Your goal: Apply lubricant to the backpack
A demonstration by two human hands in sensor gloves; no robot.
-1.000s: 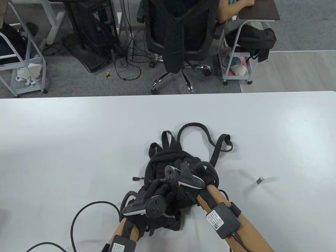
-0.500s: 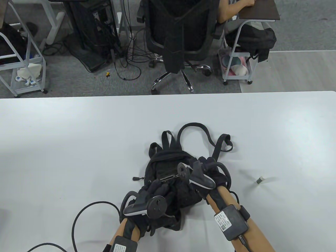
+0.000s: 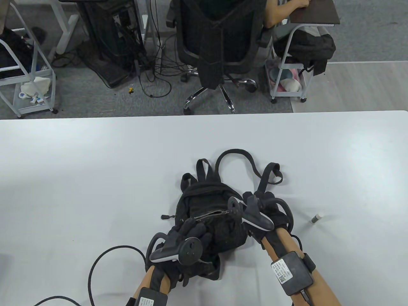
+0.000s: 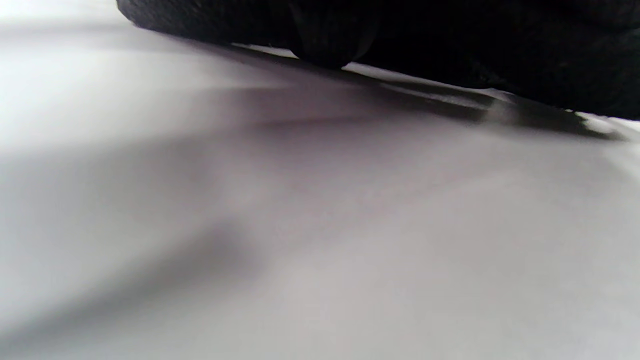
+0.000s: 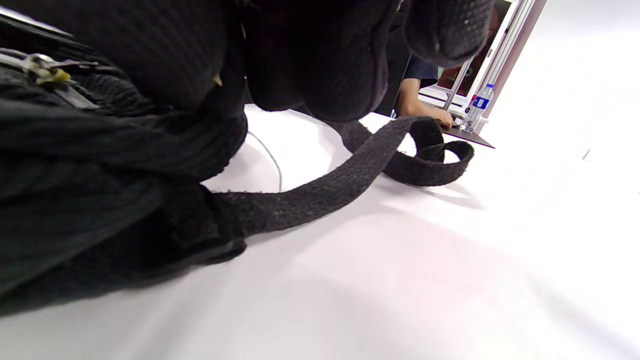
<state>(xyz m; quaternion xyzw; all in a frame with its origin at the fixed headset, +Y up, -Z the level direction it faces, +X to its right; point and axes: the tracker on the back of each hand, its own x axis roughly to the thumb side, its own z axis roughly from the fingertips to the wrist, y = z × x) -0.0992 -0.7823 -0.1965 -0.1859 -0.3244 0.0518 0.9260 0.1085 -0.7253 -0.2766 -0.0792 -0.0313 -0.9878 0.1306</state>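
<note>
A black backpack [image 3: 216, 223] lies on the white table [image 3: 95, 165], straps toward the far side. Its front zipper [image 3: 210, 215] is open along a short curved line. My left hand [image 3: 188, 232] rests flat on the bag's near left part, fingers spread. My right hand [image 3: 259, 204] is at the bag's right edge by a strap [image 5: 350, 175]. Its fingers [image 5: 320, 70] are curled against the fabric. The zipper slider [image 5: 45, 70] shows just left of them. A small lubricant tube [image 3: 316, 218] lies on the table, right of the bag, untouched.
A black cable [image 3: 105, 258] loops on the table at the near left. A small black plug [image 3: 165, 217] lies just left of the bag. An office chair [image 3: 220, 47] and carts stand beyond the table's far edge.
My right hand has moved rightward across the bag, from over the zipper to the bag's right edge. The zipper line now shows open. The left hand has stayed put.
</note>
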